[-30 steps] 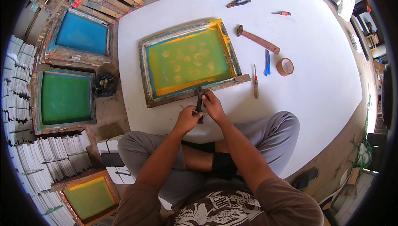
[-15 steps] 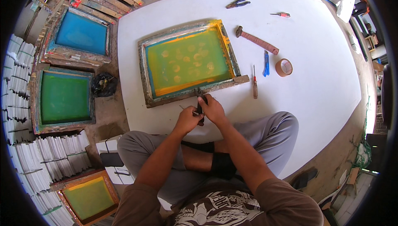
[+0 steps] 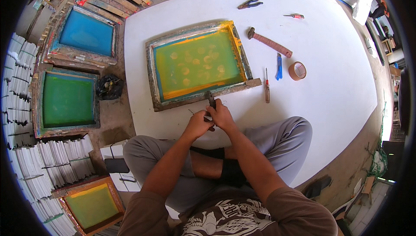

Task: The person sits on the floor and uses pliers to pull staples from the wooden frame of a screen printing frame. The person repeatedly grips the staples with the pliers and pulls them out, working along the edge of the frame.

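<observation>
Head view: prying at the frame's near edge

White sheet (image 3: 329, 63) spread beyond the fingers; wooden screen frame (image 3: 197, 65) just ahead of the fingertips. Left hand (image 3: 197, 125) and right hand (image 3: 222, 115) both curled shut around a dark tool (image 3: 211, 99), tip touching the frame's near rail. Best kept low, steady, levered gently

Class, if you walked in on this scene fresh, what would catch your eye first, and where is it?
First, the yellow-green screen frame lying mid-sheet on the white sheet. At its near edge the left hand and right hand meet around a dark tool. On the floor to the left lie a blue screen and a green screen.
</observation>
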A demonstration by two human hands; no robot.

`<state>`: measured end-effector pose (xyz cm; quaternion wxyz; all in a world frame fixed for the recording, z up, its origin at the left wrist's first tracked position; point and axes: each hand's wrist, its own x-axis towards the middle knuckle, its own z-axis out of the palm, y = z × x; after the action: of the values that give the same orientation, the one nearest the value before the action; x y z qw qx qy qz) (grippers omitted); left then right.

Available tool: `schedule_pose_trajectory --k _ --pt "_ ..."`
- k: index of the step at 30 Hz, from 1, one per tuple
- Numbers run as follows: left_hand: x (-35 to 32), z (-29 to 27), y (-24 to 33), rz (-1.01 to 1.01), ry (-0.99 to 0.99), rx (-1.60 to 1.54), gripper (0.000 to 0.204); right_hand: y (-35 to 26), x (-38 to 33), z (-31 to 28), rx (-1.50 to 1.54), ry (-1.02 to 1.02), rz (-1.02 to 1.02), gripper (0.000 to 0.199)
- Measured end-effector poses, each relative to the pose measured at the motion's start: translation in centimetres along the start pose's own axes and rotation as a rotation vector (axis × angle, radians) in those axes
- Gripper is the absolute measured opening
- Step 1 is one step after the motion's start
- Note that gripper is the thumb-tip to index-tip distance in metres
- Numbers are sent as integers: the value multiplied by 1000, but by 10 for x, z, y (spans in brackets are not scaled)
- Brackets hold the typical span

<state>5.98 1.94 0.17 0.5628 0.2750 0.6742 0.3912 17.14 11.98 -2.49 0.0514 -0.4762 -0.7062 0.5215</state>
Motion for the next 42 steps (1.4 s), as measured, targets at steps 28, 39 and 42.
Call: schedule_pose_trajectory --k 28,39,42 --pt "12 -3 -4 48 155 20 25 17 15 10 284 152 -74 37" --pt "2 -29 9 92 95 424 38 4 8 33 -102 345 -11 54" --pt "-1 -46 26 68 295 550 46 -12 -2 37 -251 408 24 51"
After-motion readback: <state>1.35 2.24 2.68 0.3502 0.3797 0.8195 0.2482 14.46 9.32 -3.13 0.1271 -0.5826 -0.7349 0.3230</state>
